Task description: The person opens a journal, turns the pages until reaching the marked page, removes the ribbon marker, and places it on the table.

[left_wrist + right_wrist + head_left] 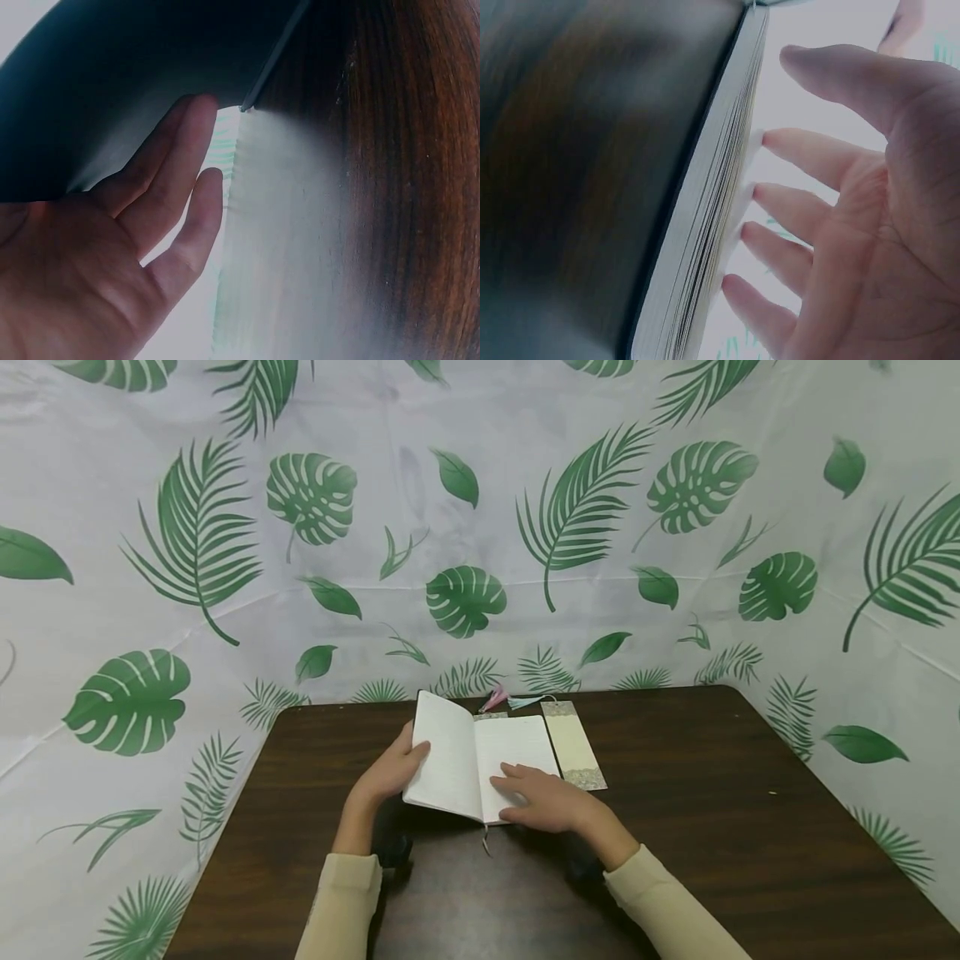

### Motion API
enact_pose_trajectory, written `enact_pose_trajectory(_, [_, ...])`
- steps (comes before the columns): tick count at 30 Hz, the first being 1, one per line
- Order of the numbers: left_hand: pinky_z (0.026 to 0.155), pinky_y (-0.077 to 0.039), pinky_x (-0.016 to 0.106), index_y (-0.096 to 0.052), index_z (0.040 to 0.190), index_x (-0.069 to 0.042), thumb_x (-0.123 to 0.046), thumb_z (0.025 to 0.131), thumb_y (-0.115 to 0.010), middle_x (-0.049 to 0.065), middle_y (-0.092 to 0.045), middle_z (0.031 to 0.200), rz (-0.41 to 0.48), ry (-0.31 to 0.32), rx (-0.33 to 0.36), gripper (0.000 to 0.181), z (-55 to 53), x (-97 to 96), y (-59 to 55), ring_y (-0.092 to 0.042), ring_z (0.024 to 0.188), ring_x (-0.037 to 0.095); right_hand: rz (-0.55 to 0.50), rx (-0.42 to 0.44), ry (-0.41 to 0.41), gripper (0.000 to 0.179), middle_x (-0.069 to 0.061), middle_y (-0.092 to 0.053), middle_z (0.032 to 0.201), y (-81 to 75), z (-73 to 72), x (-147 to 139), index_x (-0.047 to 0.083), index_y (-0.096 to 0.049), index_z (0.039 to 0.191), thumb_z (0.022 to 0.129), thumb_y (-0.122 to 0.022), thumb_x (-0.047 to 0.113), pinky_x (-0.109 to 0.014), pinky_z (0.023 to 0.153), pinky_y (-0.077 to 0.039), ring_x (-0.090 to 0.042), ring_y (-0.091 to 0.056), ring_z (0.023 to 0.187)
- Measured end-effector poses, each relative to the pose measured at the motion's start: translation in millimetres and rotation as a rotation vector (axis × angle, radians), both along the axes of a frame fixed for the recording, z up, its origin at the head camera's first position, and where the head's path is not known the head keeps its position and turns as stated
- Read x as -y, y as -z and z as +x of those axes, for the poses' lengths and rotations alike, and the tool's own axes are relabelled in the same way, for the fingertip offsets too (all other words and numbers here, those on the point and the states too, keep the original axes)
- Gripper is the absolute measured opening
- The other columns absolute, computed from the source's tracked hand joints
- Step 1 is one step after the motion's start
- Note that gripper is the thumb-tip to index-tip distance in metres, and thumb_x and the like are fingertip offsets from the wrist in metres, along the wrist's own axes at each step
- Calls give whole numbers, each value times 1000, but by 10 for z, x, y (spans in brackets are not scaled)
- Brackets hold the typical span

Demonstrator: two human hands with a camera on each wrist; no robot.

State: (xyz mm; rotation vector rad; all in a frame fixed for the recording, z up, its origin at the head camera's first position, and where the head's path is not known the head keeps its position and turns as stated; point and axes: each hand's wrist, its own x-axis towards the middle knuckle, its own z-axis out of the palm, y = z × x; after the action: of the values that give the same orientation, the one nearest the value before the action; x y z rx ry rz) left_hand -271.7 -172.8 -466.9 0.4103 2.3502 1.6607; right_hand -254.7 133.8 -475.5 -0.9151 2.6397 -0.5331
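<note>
The notebook (447, 756) has matt paper pages (513, 742) and a smooth cover (150, 67); the wood-grained table (480, 906) shines softly near; the far cloth (397, 418) looks matt.

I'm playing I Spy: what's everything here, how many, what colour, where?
Notebook: one, white pages, open before the person
Ribbon: one, greyish, at the notebook's bottom
Bookmarks: two, one cream right of the notebook, one patterned mostly hidden behind it
Tassels: two, pink and light blue, beyond the notebook
Table: one, dark brown, underneath
Speck: one, yellowish, table's right side
Cloth: count unclear, white with green leaves, behind the table
Dark shapes: two, unclear, by the wrists
Sleeves: two, beige, on the arms
Left hand: one, holding the notebook
Right hand: one, on a page
</note>
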Motion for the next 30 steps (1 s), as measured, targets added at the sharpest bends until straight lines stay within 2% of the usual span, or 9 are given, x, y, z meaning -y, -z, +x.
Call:
enact_pose_trajectory(5, [116, -38, 60, 11, 171, -4, -19, 118, -33, 29, -9, 176, -5, -4, -1, 71, -10, -9, 0, -52, 130, 44, 57, -6, 52, 72, -18, -35, 174, -11, -43, -80, 12, -47, 164, 103, -71, 43, -60, 126, -34, -40, -33, 162])
enact_pose_trajectory(8, [115, -40, 59, 11, 171, -4, -19, 118, -33, 29, -10, 175, -11, -9, 7, 70, -6, -13, -4, -53, 129, 42, 57, 17, 79, 77, -19, -33, 175, -21, -56, -112, 12, -46, 165, 101, -74, 44, -59, 126, -34, -40, -32, 162])
enact_pose_trajectory(15, [112, -42, 58, 11, 171, -2, -18, 118, -33, 30, -12, 174, -16, -16, 15, 70, 12, -8, -6, -56, 125, 41, 24, 57, 63, 85, -24, -32, 174, -24, -83, -138, 6, -45, 164, 96, -81, 43, -60, 126, -33, -43, -33, 161])
enact_pose_trajectory(21, [107, -46, 51, 9, 170, 0, -18, 118, -32, 33, -25, 165, -17, -21, 8, 69, 18, -5, -35, -59, 119, 39, 33, 52, 42, 73, -23, -35, 173, -44, -109, -147, 10, -51, 161, 100, -76, 42, -59, 126, -34, -42, -35, 160])
enact_pose_trajectory(26, [112, -42, 54, 9, 170, 1, -18, 118, -32, 32, -21, 167, -17, -20, 9, 69, 24, -16, -48, -54, 126, 42, 19, 54, 8, 58, -21, -39, 171, -81, -97, -151, 13, -58, 156, 104, -74, 30, -58, 125, -37, -42, -40, 157])
enact_pose_trajectory(30, [115, -38, 57, 9, 169, 2, -17, 118, -32, 33, -20, 167, -13, -13, 6, 69, 27, -20, -46, -49, 130, 45, -6, 74, 3, 53, -20, -40, 171, -103, -80, -158, 13, -61, 154, 103, -74, 18, -59, 124, -38, -42, -40, 157])
